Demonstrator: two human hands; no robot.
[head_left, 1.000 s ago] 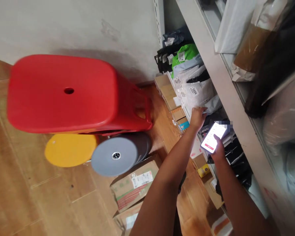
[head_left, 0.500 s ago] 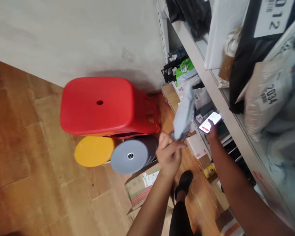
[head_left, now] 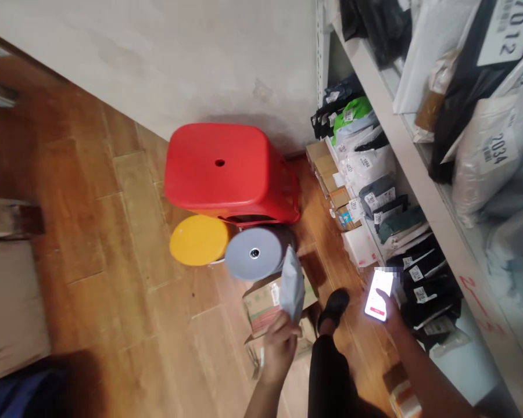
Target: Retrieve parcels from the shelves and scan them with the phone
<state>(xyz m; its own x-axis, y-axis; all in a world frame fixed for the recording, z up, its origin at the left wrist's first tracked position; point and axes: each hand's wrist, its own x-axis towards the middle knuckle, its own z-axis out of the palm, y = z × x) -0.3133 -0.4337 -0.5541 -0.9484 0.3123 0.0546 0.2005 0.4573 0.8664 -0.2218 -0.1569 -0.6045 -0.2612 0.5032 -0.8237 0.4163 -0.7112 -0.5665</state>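
Grey plastic wraps the soft parcel (head_left: 292,289) that the left hand (head_left: 279,346) grips by its lower edge, fingers closed around it, low in the centre of the frame above a cardboard box (head_left: 265,302) lying on the wooden floor (head_left: 113,244). The right hand (head_left: 392,307), lower right, has its fingers wrapped round a lit phone (head_left: 379,295), screen facing up.

Along the right side runs a white shelf unit (head_left: 401,145). Its lower level holds a row of bagged parcels (head_left: 375,191), black, green, white and grey, each with a numbered label; the level above holds bigger bags, one marked 2034 (head_left: 492,148). Small cartons (head_left: 331,180) stand on the floor just beside the shelf.

A red plastic stool (head_left: 226,171) sits mid-frame against the wall, with a yellow disc (head_left: 198,239) and a grey roll (head_left: 255,260) just below it.

Half a second ago the parcel was held up near the shelf, level with the phone; now it is lower and further left, away from the shelf, and the phone has dropped too.
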